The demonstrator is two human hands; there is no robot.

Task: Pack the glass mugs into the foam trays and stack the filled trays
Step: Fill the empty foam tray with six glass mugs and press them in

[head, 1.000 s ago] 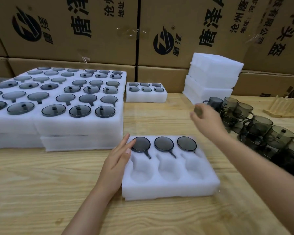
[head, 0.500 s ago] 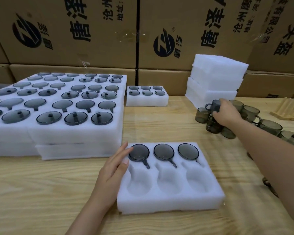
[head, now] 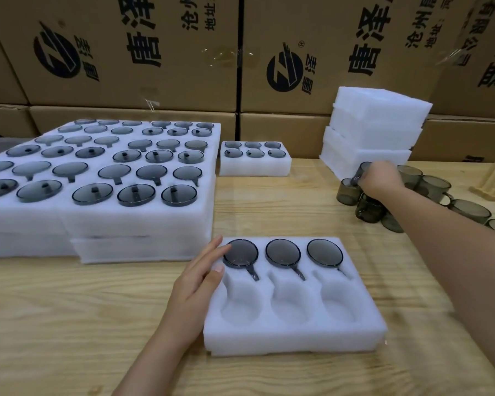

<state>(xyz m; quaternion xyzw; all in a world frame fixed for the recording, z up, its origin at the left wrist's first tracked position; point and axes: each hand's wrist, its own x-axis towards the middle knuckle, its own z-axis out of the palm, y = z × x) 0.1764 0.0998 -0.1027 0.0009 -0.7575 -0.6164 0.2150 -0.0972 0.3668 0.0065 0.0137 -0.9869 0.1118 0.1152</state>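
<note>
"Which hand is nearer the tray?"

"My left hand (head: 196, 287). Its fingers (head: 212, 252) lie straight and flat on the left rim of the foam tray (head: 295, 340). They hold nothing and only steady it on the wooden surface (head: 69, 324)."

"Where is there room?"

"In the near row. Three empty pockets (head: 283, 310) sit side by side along the tray's long axis, which runs left to right in front of me. Behind them are three packed mugs (head: 283, 252), their handles lying in slots that point back toward me and a little right."

"And the next mug?"

"Far right, well apart from the tray. My right hand (head: 382, 181) is over the loose mugs (head: 369, 208). Its fingers are curled round one glass mug (head: 363, 168) at the cluster's far-left edge, just beside the stack of empty foam trays (head: 377, 130)."

"So which way does it go?"

"Toward me and leftward, I judge, down into a near pocket. My own hand hides the handle, so I cannot tell which way it faces."

"Any risk?"

"Perhaps knocking the neighbouring glass as I lift."
</note>
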